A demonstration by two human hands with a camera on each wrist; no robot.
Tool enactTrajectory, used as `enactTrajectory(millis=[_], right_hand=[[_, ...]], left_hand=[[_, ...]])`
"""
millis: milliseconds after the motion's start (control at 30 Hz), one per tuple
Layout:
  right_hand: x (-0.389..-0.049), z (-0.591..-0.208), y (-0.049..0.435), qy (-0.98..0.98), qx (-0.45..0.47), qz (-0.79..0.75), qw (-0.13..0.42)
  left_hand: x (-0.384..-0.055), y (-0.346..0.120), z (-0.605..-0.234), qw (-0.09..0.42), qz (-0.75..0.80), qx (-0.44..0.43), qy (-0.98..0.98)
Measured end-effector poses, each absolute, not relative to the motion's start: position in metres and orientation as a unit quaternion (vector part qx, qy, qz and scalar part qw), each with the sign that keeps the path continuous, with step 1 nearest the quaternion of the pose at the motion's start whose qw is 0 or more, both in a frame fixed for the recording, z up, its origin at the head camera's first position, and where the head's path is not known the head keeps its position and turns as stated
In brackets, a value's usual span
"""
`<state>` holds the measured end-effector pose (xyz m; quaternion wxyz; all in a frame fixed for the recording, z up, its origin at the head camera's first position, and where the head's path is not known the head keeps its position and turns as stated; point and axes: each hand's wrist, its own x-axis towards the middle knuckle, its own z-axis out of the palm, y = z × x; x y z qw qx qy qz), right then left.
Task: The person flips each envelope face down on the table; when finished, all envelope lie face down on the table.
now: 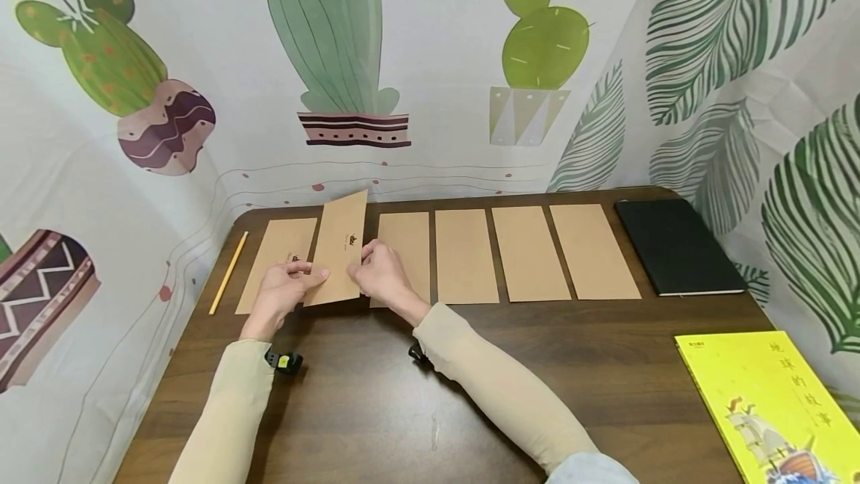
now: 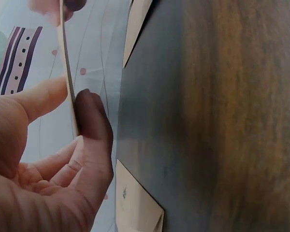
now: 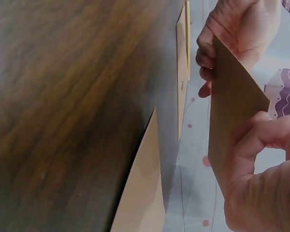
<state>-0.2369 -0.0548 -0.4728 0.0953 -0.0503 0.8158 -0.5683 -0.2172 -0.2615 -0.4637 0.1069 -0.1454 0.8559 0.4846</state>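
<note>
Both hands hold one thin brown kraft-paper booklet (image 1: 339,252), raised and tilted over the table. A small dark crown-like print shows on its face. My left hand (image 1: 285,286) pinches its left edge, thumb on the printed face and fingers behind. At the right edge, my right hand (image 1: 384,272) pinches it between thumb and fingers. In the left wrist view, the booklet (image 2: 66,63) appears edge-on between thumb and fingers. The right wrist view shows its plain back (image 3: 232,106). A similar printed booklet (image 1: 272,245) lies just left of it, partly behind the left hand.
Several plain-faced brown booklets (image 1: 466,256) lie in a row to the right. Beyond them is a black notebook (image 1: 678,245), with a yellow book (image 1: 766,394) nearer at right. A yellow pencil (image 1: 228,272) lies at the table's left edge. A printed cloth (image 1: 443,58) hangs behind.
</note>
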Motion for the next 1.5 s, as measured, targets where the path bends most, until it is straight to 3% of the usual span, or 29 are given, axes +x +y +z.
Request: enactTrajectory(millis=[167, 400, 633, 1300, 1500], right_hand=[[-0.234, -0.461, -0.053, 0.785, -0.049, -0.608, 0.104], [-0.231, -0.455, -0.056, 0.783, -0.059, -0.61, 0.102], [-0.229, -0.455, -0.062, 0.777, -0.09, -0.614, 0.101], [-0.225, -0.454, -0.073, 0.788, -0.17, -0.584, 0.094], [-0.226, -0.459, -0.074, 0.791, -0.168, -0.581, 0.094]], left_hand=[[-0.215, -0.257, -0.459, 0.099, 0.441, -0.115, 0.885], [-0.206, -0.241, -0.449, 0.013, 0.415, -0.031, 0.909], [-0.202, -0.227, -0.439, -0.025, 0.406, 0.004, 0.914], [-0.201, -0.223, -0.432, -0.097, 0.482, -0.103, 0.865], [-0.197, -0.223, -0.43, -0.144, 0.46, -0.151, 0.863]])
